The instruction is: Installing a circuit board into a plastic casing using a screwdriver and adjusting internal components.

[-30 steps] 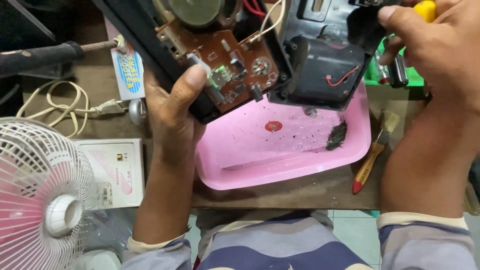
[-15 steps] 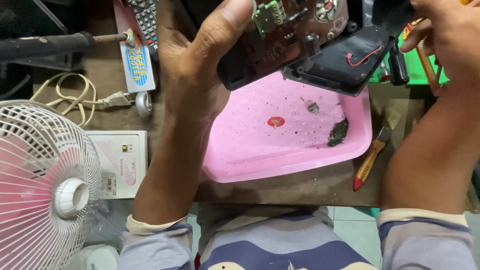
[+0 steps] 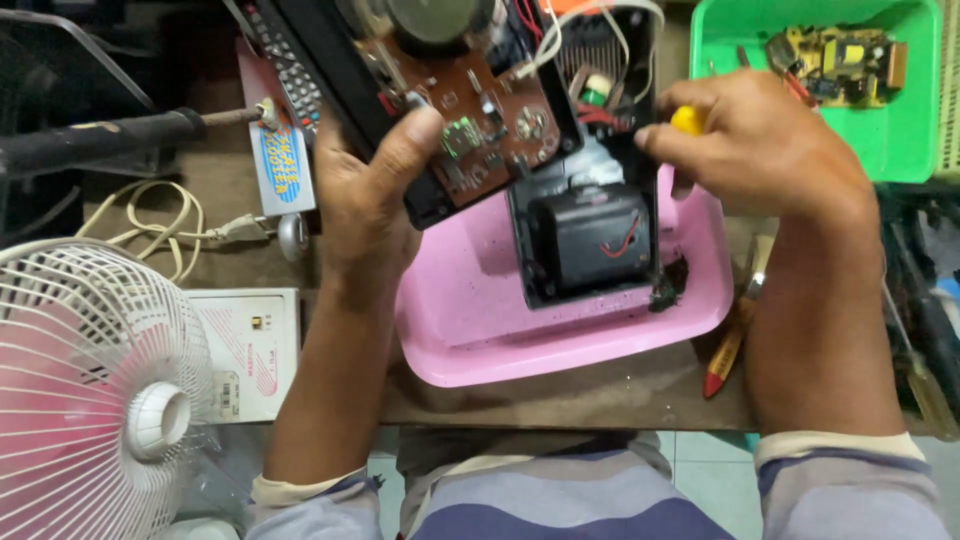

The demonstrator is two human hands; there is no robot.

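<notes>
Head view, the only one: the left hand (image 3: 375, 200) gripped the opened black radio (image 3: 480, 130) from its 9 o'clock side, thumb pressed onto the brown circuit board (image 3: 480, 135) and the other fingers wrapped under the casing out of sight, a firm closed hold. This looked meant to keep the front half tilted up so the board and the round speaker (image 3: 420, 20) faced the camera. The right hand (image 3: 760, 150) was curled shut around a tool with a yellow handle (image 3: 688, 120); only the handle's butt showed, so the tip and its contact point could not be told. The handle pointed toward 9 o'clock, into the open casing. The radio sat over a pink tray (image 3: 470, 340), probably so loose bits would fall into it; a dark clump of debris (image 3: 668, 285) lay at the tray's 3 o'clock edge. The rear half with the black battery box (image 3: 590, 240) rested in the tray, its long axis running 12 to 6 o'clock, joined to the front half by wires (image 3: 590, 30). At 1 o'clock a green bin (image 3: 900, 150) held another board. At 8 o'clock stood a white fan (image 3: 90, 400); at 10 o'clock lay a soldering iron (image 3: 110, 140) and a remote control (image 3: 285, 70). A red-tipped screwdriver (image 3: 730, 345) lay at the tray's 4 o'clock.
</notes>
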